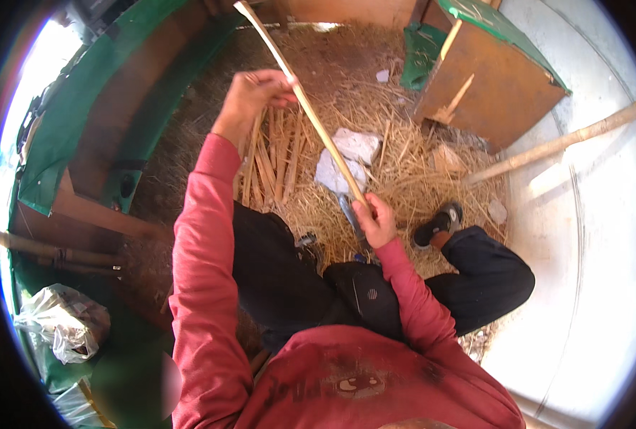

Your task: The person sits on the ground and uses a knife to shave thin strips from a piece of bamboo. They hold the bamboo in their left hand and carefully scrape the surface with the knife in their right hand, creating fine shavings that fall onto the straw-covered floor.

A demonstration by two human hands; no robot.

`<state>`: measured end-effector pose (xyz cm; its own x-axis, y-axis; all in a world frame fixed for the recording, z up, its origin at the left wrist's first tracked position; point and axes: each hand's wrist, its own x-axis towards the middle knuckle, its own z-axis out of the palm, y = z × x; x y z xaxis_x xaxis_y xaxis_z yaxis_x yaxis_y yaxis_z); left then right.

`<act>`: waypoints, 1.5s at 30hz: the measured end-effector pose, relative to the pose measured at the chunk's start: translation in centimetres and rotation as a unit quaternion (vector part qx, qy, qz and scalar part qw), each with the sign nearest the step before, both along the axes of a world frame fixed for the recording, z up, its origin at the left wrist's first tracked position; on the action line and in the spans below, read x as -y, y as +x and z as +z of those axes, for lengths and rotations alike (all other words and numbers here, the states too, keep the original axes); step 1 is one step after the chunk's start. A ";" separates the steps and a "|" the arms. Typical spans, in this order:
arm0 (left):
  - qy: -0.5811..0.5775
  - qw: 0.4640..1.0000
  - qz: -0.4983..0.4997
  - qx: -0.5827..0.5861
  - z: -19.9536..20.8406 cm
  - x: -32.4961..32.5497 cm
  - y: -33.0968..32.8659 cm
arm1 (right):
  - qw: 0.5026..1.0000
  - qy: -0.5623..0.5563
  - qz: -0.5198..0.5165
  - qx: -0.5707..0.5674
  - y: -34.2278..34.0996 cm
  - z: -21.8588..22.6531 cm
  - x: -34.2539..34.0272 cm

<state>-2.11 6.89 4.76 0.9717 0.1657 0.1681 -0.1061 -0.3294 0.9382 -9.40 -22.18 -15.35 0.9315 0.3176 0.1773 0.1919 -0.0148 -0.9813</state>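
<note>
A long pale bamboo strip [321, 132] slants across in front of me, its far end up and to the left. My right hand [376, 222] is closed round its near end. Farther along, my left hand [261, 93] pinches the strip, the fingertips partly hidden behind it. Below the strip lie whitish stone blocks [358, 146] on straw. A narrow bluish-grey tool [348, 214] rests by them, partly covered by my right hand; its kind I cannot make out. Several split bamboo pieces [279, 161] lie in a bundle under my left forearm.
Loose straw and shavings [411, 189] cover the ground between my legs. A brown board box with green edging [489, 79] stands at the far right. A bamboo pole [568, 143] leans against the pale wall. A clear plastic bag [68, 322] lies at the left, below green sheeting [68, 143].
</note>
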 end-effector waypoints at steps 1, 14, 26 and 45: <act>0.009 1.000 0.019 -0.008 0.2 0.3 0.1 | 1.000 -0.007 0.009 -0.018 0.0 -0.2 0.6; 0.099 0.987 0.093 -0.082 -1.4 -12.0 -2.2 | 0.853 -0.417 -0.313 -0.021 4.4 -5.9 7.1; 0.225 0.943 0.082 -0.230 -39.0 -14.3 -2.7 | 0.936 -0.161 -0.259 -0.178 6.3 -13.6 9.6; 0.339 0.871 0.186 -0.302 -46.6 -9.0 -0.8 | 0.910 -0.345 -0.123 -0.195 4.4 -14.1 7.4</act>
